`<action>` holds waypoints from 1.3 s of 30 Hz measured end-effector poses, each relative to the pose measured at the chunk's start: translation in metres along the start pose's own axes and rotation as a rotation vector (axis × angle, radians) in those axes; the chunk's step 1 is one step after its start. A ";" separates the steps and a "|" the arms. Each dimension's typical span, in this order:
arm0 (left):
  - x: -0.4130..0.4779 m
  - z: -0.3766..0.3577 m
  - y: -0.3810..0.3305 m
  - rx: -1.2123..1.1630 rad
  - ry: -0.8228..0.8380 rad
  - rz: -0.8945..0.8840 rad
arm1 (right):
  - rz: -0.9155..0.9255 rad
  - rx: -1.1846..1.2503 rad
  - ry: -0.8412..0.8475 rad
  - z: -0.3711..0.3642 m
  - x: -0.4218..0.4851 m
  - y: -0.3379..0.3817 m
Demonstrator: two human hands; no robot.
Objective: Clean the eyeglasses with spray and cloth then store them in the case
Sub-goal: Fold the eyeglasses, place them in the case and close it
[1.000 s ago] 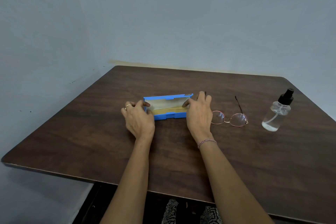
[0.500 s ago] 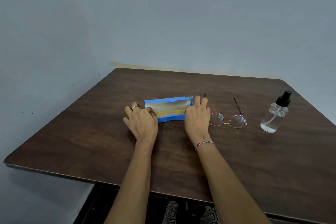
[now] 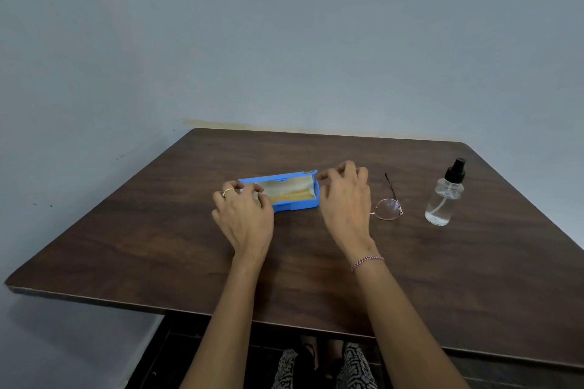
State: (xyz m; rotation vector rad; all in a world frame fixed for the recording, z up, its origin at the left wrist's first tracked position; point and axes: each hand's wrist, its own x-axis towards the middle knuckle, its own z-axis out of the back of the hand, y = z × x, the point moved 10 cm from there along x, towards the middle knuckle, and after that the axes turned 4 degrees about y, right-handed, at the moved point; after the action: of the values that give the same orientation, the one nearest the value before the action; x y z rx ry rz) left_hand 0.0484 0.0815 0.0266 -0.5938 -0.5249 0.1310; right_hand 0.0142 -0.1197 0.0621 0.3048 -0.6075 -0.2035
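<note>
A blue eyeglass case (image 3: 297, 204) lies open in the middle of the table, its lid tipped back and a yellowish cloth (image 3: 292, 196) inside. My left hand (image 3: 243, 214) grips the case's left end with curled fingers. My right hand (image 3: 344, 202) hovers at the case's right end with loosely curled fingers, holding nothing; I cannot tell whether a fingertip touches the lid corner. Thin-rimmed eyeglasses (image 3: 388, 208) lie just right of that hand, one lens hidden behind it. A clear spray bottle (image 3: 444, 199) with a black pump stands further right.
Everything sits on a dark wooden table (image 3: 316, 268) pushed into a corner of pale grey walls. Its front edge is near me, with my patterned trousers (image 3: 354, 366) showing below it.
My right hand has lifted off the case's right end and shifted slightly right, covering one lens. My left hand stays at the left end. The case remains open.
</note>
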 end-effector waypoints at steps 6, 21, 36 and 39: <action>-0.018 -0.011 -0.059 -0.239 0.075 -0.122 | -0.126 0.026 -0.115 0.039 -0.002 -0.060; -0.053 -0.105 -0.100 -0.347 0.398 -0.042 | -0.469 0.365 0.005 -0.007 -0.030 -0.184; -0.042 -0.124 -0.078 -0.681 0.402 0.067 | -0.530 0.714 -0.001 -0.018 -0.034 -0.192; -0.042 -0.128 -0.071 -0.948 0.416 0.183 | -0.521 0.782 -0.031 -0.015 -0.035 -0.190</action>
State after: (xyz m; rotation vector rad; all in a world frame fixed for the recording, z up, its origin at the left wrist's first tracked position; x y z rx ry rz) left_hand 0.0754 -0.0523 -0.0413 -1.5559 -0.0926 -0.0837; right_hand -0.0233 -0.2841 -0.0326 1.2221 -0.6105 -0.4683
